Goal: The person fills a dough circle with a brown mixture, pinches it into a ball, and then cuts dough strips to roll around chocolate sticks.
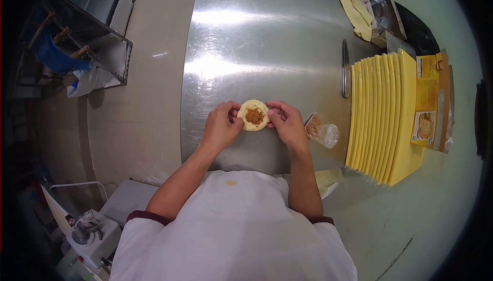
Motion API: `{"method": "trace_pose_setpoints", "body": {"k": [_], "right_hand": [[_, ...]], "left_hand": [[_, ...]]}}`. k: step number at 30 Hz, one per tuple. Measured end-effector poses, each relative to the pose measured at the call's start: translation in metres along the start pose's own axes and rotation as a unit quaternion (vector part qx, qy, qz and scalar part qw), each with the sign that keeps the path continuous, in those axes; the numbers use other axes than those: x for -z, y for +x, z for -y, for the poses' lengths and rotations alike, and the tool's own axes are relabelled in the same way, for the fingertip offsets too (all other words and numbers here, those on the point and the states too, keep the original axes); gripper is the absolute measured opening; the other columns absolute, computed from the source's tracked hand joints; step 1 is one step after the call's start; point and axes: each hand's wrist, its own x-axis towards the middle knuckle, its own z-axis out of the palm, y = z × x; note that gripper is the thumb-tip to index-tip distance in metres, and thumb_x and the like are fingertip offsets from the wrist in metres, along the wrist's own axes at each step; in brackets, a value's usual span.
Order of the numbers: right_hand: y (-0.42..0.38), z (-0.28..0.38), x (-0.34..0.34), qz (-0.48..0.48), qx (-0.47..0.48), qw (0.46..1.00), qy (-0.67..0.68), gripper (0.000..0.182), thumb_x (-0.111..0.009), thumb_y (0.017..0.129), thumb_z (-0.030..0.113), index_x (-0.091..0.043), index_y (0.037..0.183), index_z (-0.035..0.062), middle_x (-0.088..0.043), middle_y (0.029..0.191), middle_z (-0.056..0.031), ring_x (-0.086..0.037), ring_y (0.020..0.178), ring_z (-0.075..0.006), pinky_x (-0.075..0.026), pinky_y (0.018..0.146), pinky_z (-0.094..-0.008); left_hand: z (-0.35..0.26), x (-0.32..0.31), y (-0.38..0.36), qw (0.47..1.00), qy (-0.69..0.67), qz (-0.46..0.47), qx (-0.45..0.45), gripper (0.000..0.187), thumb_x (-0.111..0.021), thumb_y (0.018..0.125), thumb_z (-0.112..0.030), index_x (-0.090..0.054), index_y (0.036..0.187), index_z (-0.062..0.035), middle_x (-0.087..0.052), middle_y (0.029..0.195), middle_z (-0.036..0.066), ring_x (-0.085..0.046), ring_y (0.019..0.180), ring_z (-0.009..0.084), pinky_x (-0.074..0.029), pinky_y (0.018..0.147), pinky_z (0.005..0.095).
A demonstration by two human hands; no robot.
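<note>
A round piece of pale dough (pixel 242 116) with brown crumbly filling (pixel 254 116) at its centre is held between my two hands over the steel table. My left hand (pixel 224 124) pinches its left edge between thumb and fingers. On the opposite edge, my right hand (pixel 285 122) grips the dough the same way. Just right of my right hand lies a clear plastic bag (pixel 328 134) with brown crumbs in it.
The steel table (pixel 267 39) carries a long knife (pixel 345 70), a row of yellow slabs (pixel 380 119), a yellow package (pixel 427 96), an open box (pixel 387 14) and a pale yellow strip (pixel 353 6) at the right. A machine (pixel 92 235) stands lower left.
</note>
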Motion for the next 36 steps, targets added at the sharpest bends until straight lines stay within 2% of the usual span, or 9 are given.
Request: {"method": "trace_pose_setpoints", "body": {"k": [1,4,7,21,25,28,31,33,36], "right_hand": [[0.002,0.004,0.001,0.009,-0.020,1.000,0.014,0.024,-0.070,0.089,0.011,-0.071,0.108,-0.0041,-0.072,0.089,-0.0084,-0.066,0.077,-0.0122,-0.055,0.075,-0.0268],[0.013,0.006,0.001,0.029,0.060,0.990,-0.121,0.026,-0.072,0.089,0.016,-0.072,0.108,-0.0030,-0.072,0.088,-0.0119,-0.067,0.075,-0.0163,-0.055,0.072,-0.0298],[0.016,0.022,0.000,0.029,0.119,0.960,-0.251,0.024,-0.072,0.090,0.015,-0.071,0.107,-0.0032,-0.069,0.081,-0.0048,-0.059,0.069,-0.0082,-0.051,0.065,-0.0245],[0.024,0.007,0.001,-0.034,0.095,0.976,-0.193,0.017,-0.067,0.094,0.010,-0.071,0.101,-0.0054,-0.066,0.077,-0.0016,-0.057,0.067,-0.0057,-0.050,0.062,-0.0225],[0.021,0.001,0.003,-0.010,0.113,0.983,-0.145,0.022,-0.065,0.095,0.009,-0.068,0.109,-0.0072,-0.068,0.085,-0.0032,-0.061,0.072,-0.0064,-0.053,0.065,-0.0227],[0.010,-0.007,0.005,-0.064,0.079,0.995,-0.013,0.029,-0.067,0.095,0.013,-0.065,0.115,-0.0070,-0.071,0.085,-0.0076,-0.067,0.073,-0.0129,-0.056,0.069,-0.0275],[-0.013,-0.013,0.007,-0.068,0.002,0.996,-0.053,0.032,-0.067,0.095,0.014,-0.062,0.119,-0.0077,-0.071,0.085,-0.0076,-0.067,0.072,-0.0111,-0.056,0.068,-0.0253],[-0.025,-0.010,-0.003,-0.057,-0.037,0.998,-0.004,0.031,-0.069,0.094,0.013,-0.062,0.117,-0.0074,-0.071,0.084,-0.0085,-0.067,0.071,-0.0105,-0.056,0.065,-0.0243],[-0.027,-0.012,-0.019,-0.065,-0.045,0.996,0.032,0.029,-0.071,0.093,0.011,-0.062,0.114,-0.0069,-0.070,0.083,-0.0094,-0.067,0.068,-0.0103,-0.055,0.061,-0.0232]], "left_hand": [[0.000,0.000,0.000,1.000,-0.010,-0.001,-0.001,0.025,-0.071,0.083,-0.010,-0.067,0.105,0.0022,-0.068,0.085,0.006,-0.065,0.073,0.0144,-0.055,0.071,0.0296],[-0.005,0.001,0.002,1.000,-0.022,0.005,0.005,0.023,-0.072,0.085,-0.011,-0.067,0.103,0.0021,-0.069,0.085,0.008,-0.065,0.072,0.0145,-0.055,0.071,0.0295],[-0.010,0.003,0.007,1.000,-0.010,0.016,0.025,0.022,-0.072,0.086,-0.013,-0.067,0.101,0.0020,-0.070,0.084,0.008,-0.065,0.071,0.0141,-0.055,0.069,0.0293],[0.004,0.010,0.005,0.999,-0.001,-0.039,0.026,0.013,-0.070,0.085,-0.010,-0.068,0.092,0.0015,-0.067,0.077,0.005,-0.061,0.068,0.0111,-0.052,0.065,0.0274],[0.000,0.016,0.007,1.000,-0.011,0.007,0.021,0.016,-0.071,0.087,-0.012,-0.069,0.095,0.0019,-0.067,0.080,0.006,-0.062,0.070,0.0117,-0.052,0.067,0.0280],[-0.007,0.019,0.011,1.000,0.000,0.019,0.006,0.020,-0.070,0.089,-0.014,-0.070,0.101,0.0017,-0.068,0.082,0.008,-0.064,0.072,0.0135,-0.053,0.069,0.0293],[-0.009,0.015,0.021,0.998,0.029,0.027,-0.043,0.023,-0.070,0.090,-0.015,-0.071,0.106,0.0013,-0.071,0.087,0.011,-0.067,0.075,0.0168,-0.055,0.071,0.0316],[-0.011,0.013,0.034,0.994,0.053,0.045,-0.085,0.024,-0.069,0.090,-0.015,-0.071,0.107,0.0011,-0.072,0.092,0.014,-0.069,0.077,0.0192,-0.055,0.073,0.0331],[-0.027,0.017,0.051,0.980,0.100,0.162,-0.047,0.024,-0.070,0.088,-0.016,-0.071,0.105,0.0013,-0.073,0.093,0.015,-0.070,0.078,0.0210,-0.055,0.072,0.0344]]}}
